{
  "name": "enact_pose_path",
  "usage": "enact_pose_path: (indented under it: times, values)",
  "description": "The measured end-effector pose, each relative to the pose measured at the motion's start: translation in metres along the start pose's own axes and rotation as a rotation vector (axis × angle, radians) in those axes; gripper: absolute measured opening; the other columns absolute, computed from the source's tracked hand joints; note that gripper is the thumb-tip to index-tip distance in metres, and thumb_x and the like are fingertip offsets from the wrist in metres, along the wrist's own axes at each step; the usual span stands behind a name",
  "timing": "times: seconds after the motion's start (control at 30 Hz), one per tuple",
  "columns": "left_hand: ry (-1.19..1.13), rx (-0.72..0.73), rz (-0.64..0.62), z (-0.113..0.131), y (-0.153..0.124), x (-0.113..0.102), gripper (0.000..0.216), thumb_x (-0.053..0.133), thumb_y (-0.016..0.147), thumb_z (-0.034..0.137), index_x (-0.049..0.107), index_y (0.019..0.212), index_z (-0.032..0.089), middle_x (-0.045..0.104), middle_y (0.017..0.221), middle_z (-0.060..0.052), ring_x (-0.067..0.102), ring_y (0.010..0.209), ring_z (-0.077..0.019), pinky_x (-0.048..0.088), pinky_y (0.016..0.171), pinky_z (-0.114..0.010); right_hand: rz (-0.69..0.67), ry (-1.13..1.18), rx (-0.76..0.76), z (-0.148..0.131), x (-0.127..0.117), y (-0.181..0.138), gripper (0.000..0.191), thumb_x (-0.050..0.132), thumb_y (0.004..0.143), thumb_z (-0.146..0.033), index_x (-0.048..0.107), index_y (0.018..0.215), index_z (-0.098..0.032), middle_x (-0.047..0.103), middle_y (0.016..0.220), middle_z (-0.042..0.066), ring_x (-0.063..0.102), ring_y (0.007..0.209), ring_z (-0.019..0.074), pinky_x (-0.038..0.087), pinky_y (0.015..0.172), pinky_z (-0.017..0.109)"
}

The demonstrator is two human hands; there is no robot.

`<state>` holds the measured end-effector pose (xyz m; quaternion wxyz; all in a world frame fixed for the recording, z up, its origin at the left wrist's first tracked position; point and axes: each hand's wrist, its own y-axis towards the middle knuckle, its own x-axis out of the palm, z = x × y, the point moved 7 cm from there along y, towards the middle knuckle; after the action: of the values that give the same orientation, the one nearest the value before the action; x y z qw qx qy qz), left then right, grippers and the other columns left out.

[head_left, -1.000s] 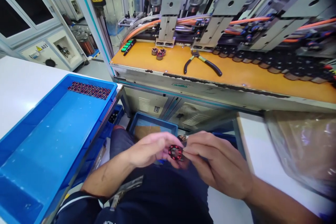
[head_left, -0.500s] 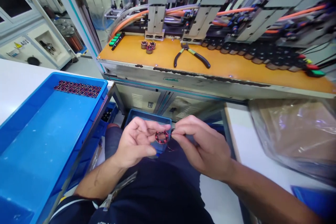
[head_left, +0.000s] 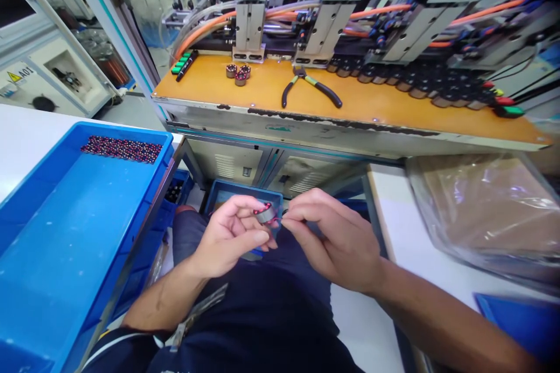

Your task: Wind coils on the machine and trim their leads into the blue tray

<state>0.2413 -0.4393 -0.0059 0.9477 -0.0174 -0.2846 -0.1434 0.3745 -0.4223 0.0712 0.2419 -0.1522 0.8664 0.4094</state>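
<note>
Workbench [head_left: 266,86] orange-topped; machinery [head_left: 249,32] behind; blue tray [head_left: 87,210] leftward; ring [head_left: 264,215] in hands [head_left: 230,239]

Hands: two, left hand [head_left: 236,239] and right hand [head_left: 335,239]. Held ring [head_left: 264,215]: one. Loose rings [head_left: 240,78]: three. Pliers [head_left: 324,91]: one pair. Marker [head_left: 186,66]: one. Blue tray [head_left: 65,227], large: one. Tray rings [head_left: 122,150]: many, too crowded to count. Black-topped parts [head_left: 392,79]: more than ten, overlapping, exact count unclear. Plastic bag [head_left: 481,198]: one. Warning triangle [head_left: 14,77]: one. Worktops: three, orange worktop [head_left: 266,94], left white worktop [head_left: 30,128], right white worktop [head_left: 391,210].
</note>
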Motion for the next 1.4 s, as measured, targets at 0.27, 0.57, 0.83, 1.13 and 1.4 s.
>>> enact_pose_path:
  times: [0.27,0.57,0.83,1.13,1.4]
  values:
    - [0.202,0.363,0.121,0.027,0.000,-0.002,0.029,0.078,0.072,0.001,0.058,0.086,0.017,0.069,0.101,-0.002,0.072,0.089,-0.0122,0.060,0.079,-0.023,0.169,0.169,0.209,0.006,0.007,-0.010,0.011,0.059,0.090,-0.007,0.058,0.085,-0.017,0.060,0.077,0.000,0.057,0.072,0.0088,0.047,0.066,0.021]
    - [0.209,0.333,0.043,0.023,0.003,-0.008,0.034,0.078,0.074,0.005,0.071,0.102,0.024,0.072,0.114,-0.003,0.070,0.109,-0.0188,0.058,0.094,-0.031,-0.020,0.999,0.849,0.029,0.051,-0.031,0.021,0.072,0.083,-0.029,0.060,0.071,-0.016,0.057,0.065,-0.002,0.054,0.055,0.0075,0.047,0.053,0.019]
    - [0.247,0.340,0.030,0.024,0.002,-0.007,0.032,0.080,0.074,0.012,0.074,0.102,0.027,0.076,0.112,-0.005,0.066,0.118,-0.0240,0.054,0.101,-0.042,-0.063,1.222,0.806,0.035,0.073,-0.043,0.025,0.074,0.084,-0.033,0.068,0.103,-0.017,0.066,0.074,0.001,0.063,0.064,0.0101,0.055,0.060,0.022]
    - [0.425,0.262,0.529,0.023,0.001,-0.057,0.016,0.071,0.085,0.029,0.074,0.100,0.023,0.073,0.115,-0.007,0.069,0.107,-0.0188,0.057,0.090,-0.032,0.280,0.268,0.103,0.017,0.015,-0.018,0.025,0.073,0.079,-0.012,0.063,0.102,-0.018,0.066,0.087,0.005,0.065,0.074,0.0132,0.057,0.063,0.024]
    - [1.182,0.495,0.197,0.054,-0.015,0.025,0.046,0.081,0.074,0.023,0.067,0.117,0.014,0.076,0.094,-0.006,0.069,0.076,-0.0121,0.057,0.073,-0.019,0.260,-0.341,-0.360,0.001,0.015,-0.032,0.016,0.063,0.090,-0.014,0.060,0.105,-0.010,0.068,0.085,0.010,0.066,0.082,0.0191,0.060,0.068,0.032]
